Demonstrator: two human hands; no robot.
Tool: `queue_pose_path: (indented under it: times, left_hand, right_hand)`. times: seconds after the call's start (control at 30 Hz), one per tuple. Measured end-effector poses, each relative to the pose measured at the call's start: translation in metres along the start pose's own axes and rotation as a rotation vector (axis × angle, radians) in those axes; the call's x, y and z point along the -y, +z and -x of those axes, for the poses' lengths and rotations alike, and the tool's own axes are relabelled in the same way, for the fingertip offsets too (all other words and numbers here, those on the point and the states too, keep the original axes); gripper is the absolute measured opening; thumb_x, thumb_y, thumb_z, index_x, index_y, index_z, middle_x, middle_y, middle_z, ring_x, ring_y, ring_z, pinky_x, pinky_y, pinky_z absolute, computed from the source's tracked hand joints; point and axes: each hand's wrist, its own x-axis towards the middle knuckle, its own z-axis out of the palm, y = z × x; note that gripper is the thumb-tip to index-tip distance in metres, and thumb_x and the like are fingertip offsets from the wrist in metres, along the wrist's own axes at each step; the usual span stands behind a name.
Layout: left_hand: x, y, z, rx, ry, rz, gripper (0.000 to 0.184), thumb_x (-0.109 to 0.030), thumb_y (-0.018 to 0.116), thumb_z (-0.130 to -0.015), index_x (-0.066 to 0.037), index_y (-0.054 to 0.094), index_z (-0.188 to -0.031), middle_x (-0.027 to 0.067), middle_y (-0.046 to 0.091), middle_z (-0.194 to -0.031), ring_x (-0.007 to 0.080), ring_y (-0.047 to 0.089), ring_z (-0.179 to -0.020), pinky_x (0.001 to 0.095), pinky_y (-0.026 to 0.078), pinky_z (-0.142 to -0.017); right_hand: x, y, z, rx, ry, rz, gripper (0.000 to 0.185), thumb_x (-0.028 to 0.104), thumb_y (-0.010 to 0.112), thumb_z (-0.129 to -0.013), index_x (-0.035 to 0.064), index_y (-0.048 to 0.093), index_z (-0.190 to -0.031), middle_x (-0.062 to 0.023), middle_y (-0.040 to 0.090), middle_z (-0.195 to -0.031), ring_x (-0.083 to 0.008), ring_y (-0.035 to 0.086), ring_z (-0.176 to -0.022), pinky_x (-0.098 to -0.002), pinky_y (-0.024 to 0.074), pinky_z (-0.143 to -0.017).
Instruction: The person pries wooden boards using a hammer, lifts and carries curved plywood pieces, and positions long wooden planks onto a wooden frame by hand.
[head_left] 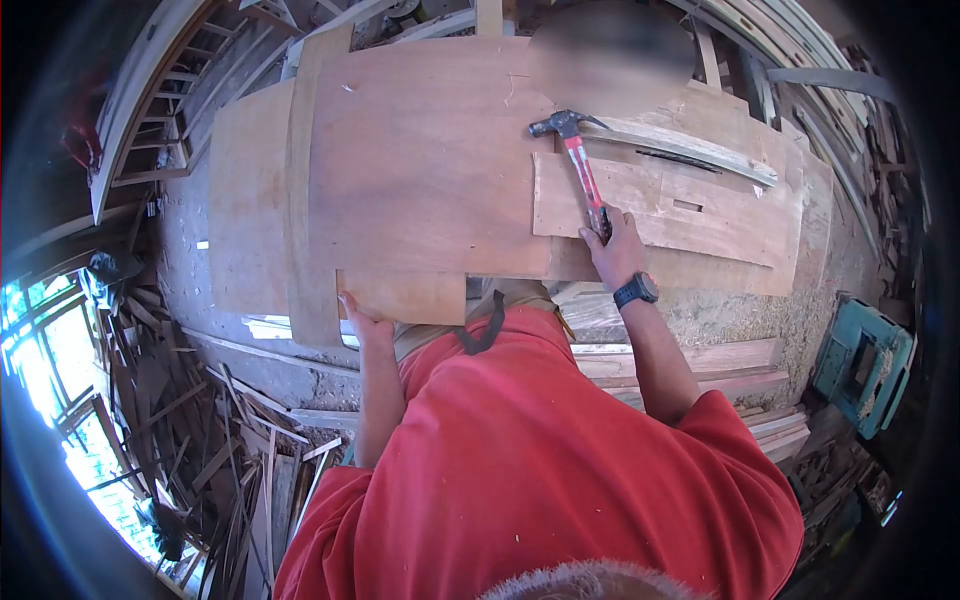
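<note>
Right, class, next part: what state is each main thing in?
Right hand: closed round the hammer's handle
Hammer: held
Left hand: at a small board's edge, grip partly hidden
Watch: strapped on
Slotted board: lying flat

This is a woodworking workshop: broad, flat, reddish-brown plywood sheets [420,160] lie across the middle under a black-headed claw hammer with a red-and-white handle [580,165], and pale wood shavings [785,325] litter the ground at three o'clock. Long, narrow, pale timber boards [815,60] are stacked between one and two o'clock, while a ladder-like brown wooden frame [165,130] stands at ten. A tangled heap of thin, dark and pale wood offcuts [190,430] fills eight o'clock, beside a bright window with dark rectangular bars [55,350] towards nine.
</note>
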Motion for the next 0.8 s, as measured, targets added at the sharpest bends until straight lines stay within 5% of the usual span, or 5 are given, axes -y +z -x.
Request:
queue_pose_path:
  times: [0.6,0.7,0.77,0.8]
  left_hand:
    - [0.005,0.008,0.005,-0.13,-0.031,-0.012,0.086,-0.071,0.057,-0.086,-0.016,0.038,-0.149,0.0098,0.043,-0.151,0.0319,0.038,-0.14,0.0557,0.029,-0.115]
    - [-0.01,-0.01,0.001,-0.099,-0.025,-0.049,0.085,-0.071,0.055,-0.087,-0.01,0.043,-0.145,0.0109,0.055,-0.14,0.0283,0.052,-0.13,0.0517,0.044,-0.104]
    - [-0.029,-0.022,0.008,-0.024,-0.271,-0.472,0.08,-0.07,0.054,-0.088,-0.004,0.055,-0.133,0.0112,0.069,-0.115,0.0236,0.068,-0.105,0.0436,0.056,-0.087]
    - [-0.046,-0.042,0.002,-0.005,-0.466,-0.772,0.069,-0.065,0.054,-0.091,-0.002,0.065,-0.117,0.009,0.073,-0.089,0.0193,0.071,-0.078,0.0351,0.06,-0.075]
  right_hand:
    - [0.001,0.009,-0.005,-0.008,-0.007,-0.022,0.048,0.027,0.074,-0.084,0.0049,0.06,-0.124,-0.0163,0.06,-0.104,-0.0343,0.062,-0.092,-0.0437,0.0503,-0.079]
    - [-0.003,0.015,-0.002,-0.111,-0.104,-0.067,0.045,0.022,0.074,-0.084,0.0021,0.061,-0.123,-0.018,0.064,-0.102,-0.0315,0.063,-0.092,-0.0389,0.05,-0.082]
    - [-0.007,0.016,-0.003,-0.153,-0.183,-0.124,0.04,0.02,0.07,-0.087,-0.0001,0.059,-0.12,-0.017,0.062,-0.1,-0.0314,0.062,-0.087,-0.0408,0.0494,-0.079]
    - [-0.002,0.009,-0.004,-0.091,-0.131,-0.133,0.038,0.019,0.07,-0.088,-0.0006,0.059,-0.119,-0.0157,0.061,-0.097,-0.0293,0.061,-0.084,-0.0399,0.0491,-0.078]
